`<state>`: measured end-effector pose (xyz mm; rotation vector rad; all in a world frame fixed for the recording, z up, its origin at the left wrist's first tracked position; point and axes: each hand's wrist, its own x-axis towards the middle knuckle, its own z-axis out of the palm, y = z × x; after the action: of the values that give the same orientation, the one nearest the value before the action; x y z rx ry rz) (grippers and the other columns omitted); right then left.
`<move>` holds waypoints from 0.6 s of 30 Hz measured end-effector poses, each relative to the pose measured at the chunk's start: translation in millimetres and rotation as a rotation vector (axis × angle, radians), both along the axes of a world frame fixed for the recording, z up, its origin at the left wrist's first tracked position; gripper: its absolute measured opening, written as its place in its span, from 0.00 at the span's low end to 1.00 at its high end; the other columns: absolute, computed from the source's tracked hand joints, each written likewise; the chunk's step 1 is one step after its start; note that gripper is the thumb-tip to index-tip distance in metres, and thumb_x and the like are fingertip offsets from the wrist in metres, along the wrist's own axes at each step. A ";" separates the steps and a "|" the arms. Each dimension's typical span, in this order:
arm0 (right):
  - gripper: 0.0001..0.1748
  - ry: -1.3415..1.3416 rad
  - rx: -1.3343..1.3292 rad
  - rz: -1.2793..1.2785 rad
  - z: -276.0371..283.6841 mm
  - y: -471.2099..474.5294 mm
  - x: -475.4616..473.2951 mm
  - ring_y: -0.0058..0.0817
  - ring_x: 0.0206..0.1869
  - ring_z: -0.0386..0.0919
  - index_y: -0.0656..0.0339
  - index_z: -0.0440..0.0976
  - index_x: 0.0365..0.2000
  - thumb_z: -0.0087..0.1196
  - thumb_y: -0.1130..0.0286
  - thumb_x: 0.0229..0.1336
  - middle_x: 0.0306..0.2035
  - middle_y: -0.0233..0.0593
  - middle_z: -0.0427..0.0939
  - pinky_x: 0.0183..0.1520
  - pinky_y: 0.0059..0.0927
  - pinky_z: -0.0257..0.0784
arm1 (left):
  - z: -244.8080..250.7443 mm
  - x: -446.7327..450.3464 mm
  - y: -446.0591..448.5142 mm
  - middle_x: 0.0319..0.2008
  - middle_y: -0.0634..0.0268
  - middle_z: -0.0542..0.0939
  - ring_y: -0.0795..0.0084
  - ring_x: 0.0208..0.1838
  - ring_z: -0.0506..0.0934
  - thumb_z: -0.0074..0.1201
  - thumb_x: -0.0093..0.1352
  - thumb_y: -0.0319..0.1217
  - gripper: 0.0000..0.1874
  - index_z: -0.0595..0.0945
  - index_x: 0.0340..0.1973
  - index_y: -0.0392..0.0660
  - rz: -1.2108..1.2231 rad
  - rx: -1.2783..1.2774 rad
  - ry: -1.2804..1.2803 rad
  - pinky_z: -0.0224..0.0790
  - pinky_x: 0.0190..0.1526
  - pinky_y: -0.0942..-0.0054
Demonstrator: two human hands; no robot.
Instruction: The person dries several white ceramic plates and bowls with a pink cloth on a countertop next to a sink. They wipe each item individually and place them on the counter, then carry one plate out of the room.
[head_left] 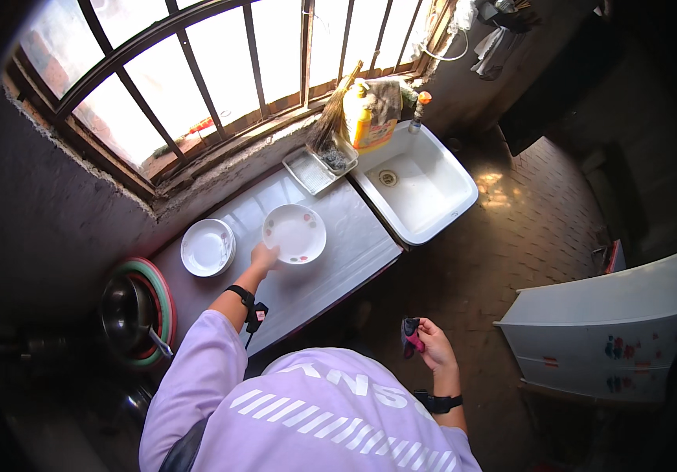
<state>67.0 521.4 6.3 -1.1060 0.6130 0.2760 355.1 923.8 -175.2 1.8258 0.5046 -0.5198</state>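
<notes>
My left hand point(264, 258) grips the near left rim of a white plate point(295, 233) with a floral pattern, over the counter; I cannot tell whether it touches the surface. To its left, a stack of white dishes point(206, 248) rests on the counter. My right hand point(436, 345) pinches a crumpled dark and magenta cloth point(412, 337) in front of my body, past the counter's near edge.
A white sink point(427, 189) adjoins the counter point(338, 230). By the window stand a dish tray point(309, 172), a straw brush point(331, 121) and a yellow jug point(368, 127). Nested basins point(167, 307) with a dark pan point(126, 312) lie left. A white cabinet point(586, 342) stands right.
</notes>
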 end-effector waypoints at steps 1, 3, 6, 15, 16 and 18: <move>0.10 0.006 0.007 0.005 1.4 -0.7 3.1 0.17 0.40 0.78 0.63 0.74 0.48 0.50 0.77 0.69 0.39 0.31 0.80 0.46 0.21 0.75 | 2.4 -0.5 1.0 0.36 0.51 0.84 0.57 0.30 0.86 0.55 0.67 0.33 0.18 0.80 0.49 0.35 -0.048 0.063 0.022 0.81 0.28 0.63; 0.09 -0.007 0.025 -0.005 5.0 -2.0 8.9 0.17 0.40 0.78 0.63 0.74 0.48 0.50 0.77 0.69 0.40 0.31 0.80 0.46 0.21 0.75 | 7.7 -1.8 1.5 0.32 0.53 0.85 0.57 0.26 0.85 0.56 0.67 0.36 0.18 0.81 0.47 0.35 -0.116 0.180 0.049 0.81 0.29 0.64; 0.09 -0.035 0.035 0.001 11.8 -4.2 14.2 0.17 0.41 0.78 0.63 0.74 0.48 0.51 0.77 0.69 0.40 0.31 0.80 0.46 0.21 0.75 | 14.2 -3.7 0.2 0.27 0.56 0.85 0.59 0.22 0.84 0.57 0.68 0.43 0.21 0.84 0.42 0.36 -0.178 0.353 0.041 0.79 0.29 0.66; 0.12 -0.078 0.098 -0.053 32.9 -3.4 16.1 0.23 0.47 0.78 0.63 0.73 0.49 0.47 0.80 0.68 0.45 0.36 0.79 0.53 0.27 0.75 | 6.7 -4.5 8.4 0.28 0.56 0.85 0.63 0.23 0.83 0.56 0.66 0.60 0.34 0.84 0.38 0.35 -0.266 0.554 0.118 0.76 0.29 0.67; 0.12 -0.096 0.140 -0.090 34.1 -1.8 17.3 0.25 0.48 0.78 0.64 0.73 0.50 0.47 0.79 0.68 0.46 0.37 0.79 0.54 0.29 0.75 | 4.8 -9.1 13.5 0.30 0.55 0.85 0.62 0.26 0.84 0.53 0.66 0.62 0.36 0.84 0.39 0.36 -0.205 0.455 0.177 0.77 0.32 0.64; 0.14 -0.140 0.239 -0.139 35.6 2.4 18.4 0.29 0.51 0.78 0.64 0.72 0.52 0.45 0.78 0.69 0.49 0.40 0.78 0.56 0.33 0.75 | 2.7 -23.3 29.5 0.33 0.56 0.83 0.63 0.26 0.84 0.50 0.67 0.66 0.40 0.82 0.42 0.34 -0.030 0.259 0.215 0.76 0.27 0.64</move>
<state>85.4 523.8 41.9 -0.8409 0.5146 0.1461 331.8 953.3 -172.5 2.0373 0.7184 -0.7028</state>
